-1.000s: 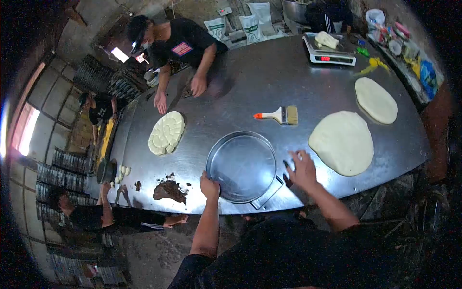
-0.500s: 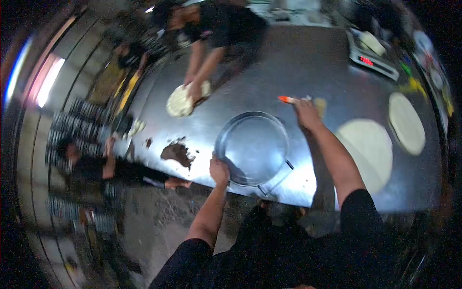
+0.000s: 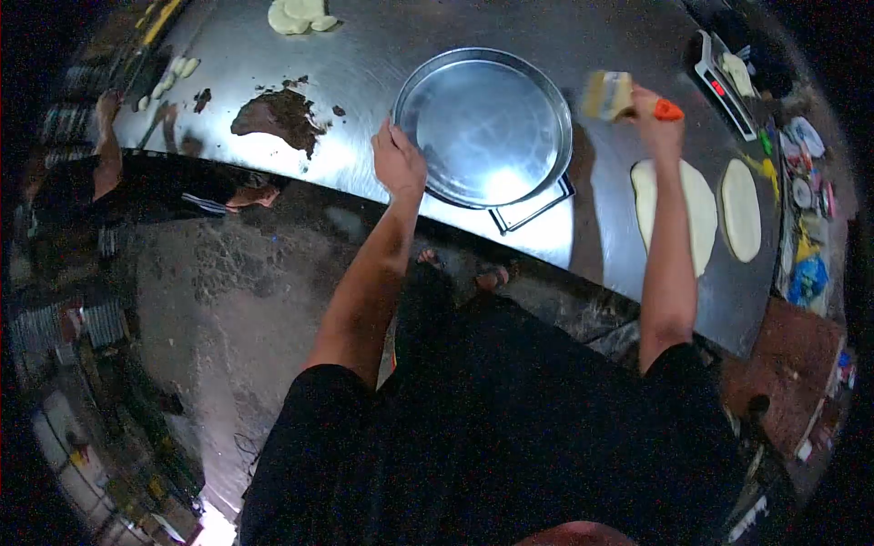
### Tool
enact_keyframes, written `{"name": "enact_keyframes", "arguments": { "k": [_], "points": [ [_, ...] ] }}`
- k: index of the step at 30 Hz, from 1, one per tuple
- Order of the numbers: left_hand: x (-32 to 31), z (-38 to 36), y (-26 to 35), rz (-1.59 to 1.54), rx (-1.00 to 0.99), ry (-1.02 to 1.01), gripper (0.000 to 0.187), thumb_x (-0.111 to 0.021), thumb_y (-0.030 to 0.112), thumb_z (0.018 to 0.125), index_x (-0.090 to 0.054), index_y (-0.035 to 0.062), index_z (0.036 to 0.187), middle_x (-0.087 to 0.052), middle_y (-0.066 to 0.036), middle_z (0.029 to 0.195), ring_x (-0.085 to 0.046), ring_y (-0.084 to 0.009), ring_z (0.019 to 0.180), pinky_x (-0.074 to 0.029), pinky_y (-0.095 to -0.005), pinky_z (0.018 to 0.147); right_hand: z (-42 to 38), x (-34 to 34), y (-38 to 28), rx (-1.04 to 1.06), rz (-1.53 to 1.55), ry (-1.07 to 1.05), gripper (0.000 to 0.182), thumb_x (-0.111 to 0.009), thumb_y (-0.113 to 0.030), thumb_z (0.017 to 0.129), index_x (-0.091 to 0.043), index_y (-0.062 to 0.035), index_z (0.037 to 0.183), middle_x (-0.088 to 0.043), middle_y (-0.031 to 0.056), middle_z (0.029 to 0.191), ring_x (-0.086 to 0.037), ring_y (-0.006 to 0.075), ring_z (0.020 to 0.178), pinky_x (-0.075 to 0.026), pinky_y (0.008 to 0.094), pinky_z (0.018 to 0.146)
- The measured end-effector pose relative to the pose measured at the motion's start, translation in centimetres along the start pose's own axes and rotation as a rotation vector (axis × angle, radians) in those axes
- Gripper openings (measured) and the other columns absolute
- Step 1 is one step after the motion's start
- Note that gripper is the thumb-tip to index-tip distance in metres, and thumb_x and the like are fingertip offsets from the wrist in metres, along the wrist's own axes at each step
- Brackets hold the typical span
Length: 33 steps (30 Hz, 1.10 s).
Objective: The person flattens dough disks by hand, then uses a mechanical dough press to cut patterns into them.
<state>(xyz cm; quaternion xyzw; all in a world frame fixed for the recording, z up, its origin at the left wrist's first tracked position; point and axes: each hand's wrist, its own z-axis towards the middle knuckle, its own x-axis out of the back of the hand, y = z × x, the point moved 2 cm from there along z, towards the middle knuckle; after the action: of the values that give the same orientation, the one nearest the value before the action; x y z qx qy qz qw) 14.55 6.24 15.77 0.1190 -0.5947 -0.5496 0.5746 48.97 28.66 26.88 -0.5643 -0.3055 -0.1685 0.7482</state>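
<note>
A round, shallow metal pan (image 3: 492, 118) lies on the steel table near its front edge. My left hand (image 3: 399, 164) is closed on the pan's left rim. To the right of the pan, my right hand (image 3: 657, 114) grips a flat brush (image 3: 615, 96) above the table. Its pale, blurred bristles point left toward the pan and its orange handle end sticks out on the right. Below that hand is a rolled sheet of dough (image 3: 699, 214), partly hidden by my right forearm. A rectangular metal bracket (image 3: 537, 211) juts from under the pan's front right side.
Another oval dough sheet (image 3: 741, 211) lies at the right. Behind it stands a digital scale (image 3: 726, 86) bearing dough. A brown patch (image 3: 278, 120) marks the steel table (image 3: 364, 55). Dough pieces (image 3: 300, 15) sit at the back left. A person's arm (image 3: 107, 146) reaches in at the left.
The view has tipped down and shifted. The brush has turned round, its bristles now pointing left instead of right. My left hand stays on the pan's rim. The co-worker kneading dough has left view.
</note>
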Motion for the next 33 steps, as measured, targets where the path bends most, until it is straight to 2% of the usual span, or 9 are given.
{"name": "enact_keyframes", "arguments": {
  "k": [3,5,7,11,16,22,27,29,33],
  "points": [
    [-0.3,1.0,0.1,-0.057,-0.014,0.015,0.036,-0.042,0.024,0.096,-0.055,0.004,0.122,-0.058,-0.018,0.104,-0.056,-0.0383,0.095,-0.044,-0.0454,0.081,-8.5,-13.6,-3.2,0.196,0.468,-0.259,0.041,-0.07,-0.016,0.081,-0.057,-0.0048,0.118,-0.062,0.0082,0.112,-0.062,0.0193,0.097,-0.055,0.0333,0.079],
    [-0.2,1.1,0.0,-0.07,-0.007,-0.015,0.036,-0.044,0.024,0.095,-0.055,0.0038,0.122,-0.057,-0.018,0.104,-0.056,-0.0379,0.095,-0.044,-0.045,0.082,-12.4,-21.1,-10.8,-0.294,0.675,-0.469,0.021,-0.07,-0.014,0.079,-0.067,-0.0061,0.099,-0.067,0.005,0.094,-0.062,0.0124,0.082,-0.051,0.0311,0.08],
    [0.0,1.1,-0.1,-0.055,-0.017,-0.017,0.037,-0.051,0.019,0.089,-0.056,0.003,0.121,-0.055,-0.017,0.106,-0.056,-0.037,0.097,-0.044,-0.0432,0.084,-7.6,-22.9,-13.5,0.196,0.427,-0.296,0.021,-0.067,-0.027,0.083,-0.069,-0.0056,0.085,-0.066,0.0041,0.073,-0.061,0.011,0.071,-0.051,0.0319,0.064],
    [0.7,0.8,0.8,-0.024,0.07,-0.087,0.041,-0.057,0.01,0.08,-0.055,0.0034,0.12,-0.052,-0.015,0.11,-0.056,-0.0367,0.097,-0.045,-0.0423,0.084,5.1,-22.1,-10.1,0.221,-0.195,-0.147,0.036,-0.063,-0.042,0.081,-0.069,-0.0072,0.083,-0.068,0.0154,0.078,-0.065,0.031,0.071,-0.051,0.0425,0.067],
    [1.2,1.0,1.8,-0.028,0.159,-0.065,0.038,-0.061,0.01,0.079,-0.057,0.0065,0.117,-0.056,-0.011,0.107,-0.058,-0.0311,0.098,-0.046,-0.0416,0.083,-1.2,-12.5,-4.3,0.264,-0.564,0.004,0.032,-0.063,-0.037,0.081,-0.069,-0.0059,0.083,-0.065,0.0208,0.074,-0.063,0.0385,0.07,-0.05,0.0466,0.067],
    [0.1,0.5,0.6,-0.061,0.078,-0.031,0.033,-0.058,0.009,0.082,-0.056,0.0048,0.114,-0.06,-0.014,0.107,-0.058,-0.0321,0.101,-0.046,-0.0398,0.085,-17.3,-17.7,-11.6,-0.011,0.229,-0.153,0.021,-0.074,-0.019,0.072,-0.073,-0.0062,0.088,-0.068,0.0113,0.072,-0.062,0.0156,0.061,-0.051,0.0321,0.061],
    [-0.6,1.6,-1.8,-0.172,0.056,-0.149,0.031,-0.056,0.016,0.085,-0.057,0.0033,0.113,-0.063,-0.016,0.108,-0.061,-0.0287,0.089,-0.047,-0.0379,0.08,-10.9,-16.5,-13.8,-0.133,0.325,-0.144,0.013,-0.065,-0.014,0.078,-0.064,-0.0041,0.071,-0.063,0.0124,0.062,-0.06,0.0227,0.054,-0.049,0.0384,0.056],
    [0.6,2.3,-1.7,-0.045,-0.035,-0.082,0.03,-0.057,0.014,0.084,-0.057,0.0001,0.111,-0.062,-0.019,0.107,-0.06,-0.0289,0.086,-0.048,-0.0384,0.078,-9.4,-11.5,-12.2,0.341,0.085,0.079,0.017,-0.066,-0.014,0.078,-0.066,-0.0081,0.094,-0.067,0.0101,0.085,-0.065,0.0258,0.07,-0.052,0.0325,0.066],
    [2.0,5.0,0.9,0.157,-0.253,0.206,0.035,-0.06,0.023,0.087,-0.059,-0.0051,0.107,-0.062,-0.02,0.099,-0.059,-0.0307,0.089,-0.047,-0.0399,0.081,-8.8,-4.1,-4.6,0.232,-0.345,0.116,0.046,-0.064,-0.009,0.077,-0.054,-0.0135,0.121,-0.052,0.0158,0.126,-0.059,0.0335,0.102,-0.052,0.0371,0.078]
  ]
}}
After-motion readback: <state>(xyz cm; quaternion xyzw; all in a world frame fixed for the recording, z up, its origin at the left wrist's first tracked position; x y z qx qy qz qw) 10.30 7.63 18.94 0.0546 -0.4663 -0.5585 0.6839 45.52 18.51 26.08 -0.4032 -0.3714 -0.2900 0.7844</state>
